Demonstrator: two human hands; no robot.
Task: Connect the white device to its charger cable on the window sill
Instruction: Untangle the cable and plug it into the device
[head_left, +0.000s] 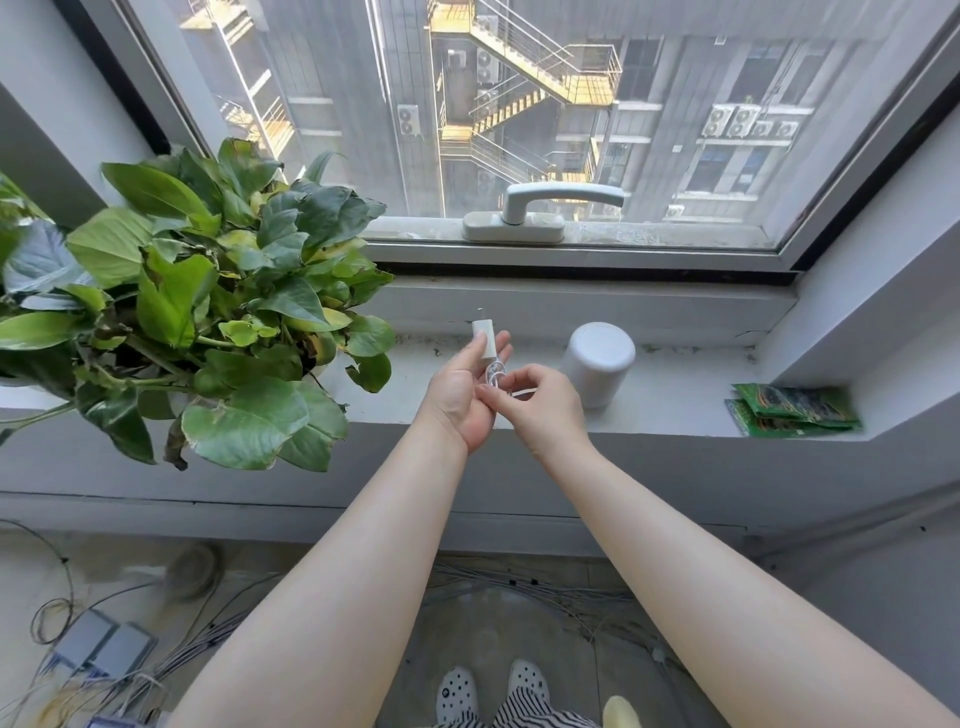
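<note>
Large grey-framed window (571, 254) with a pale lever handle (540, 205), daylight outside on grey buildings and yellow stairways. Grey walls. Leafy green potted plant (197, 291) at left. Concrete floor (493, 623) strewn with loose grey cables (545, 592).

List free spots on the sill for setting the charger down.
Bare window sill between the white device and the green packets. Smaller patch between plant leaves and device, under both hands. Left end is crowded by leaves; the right corner holds the packets.
</note>
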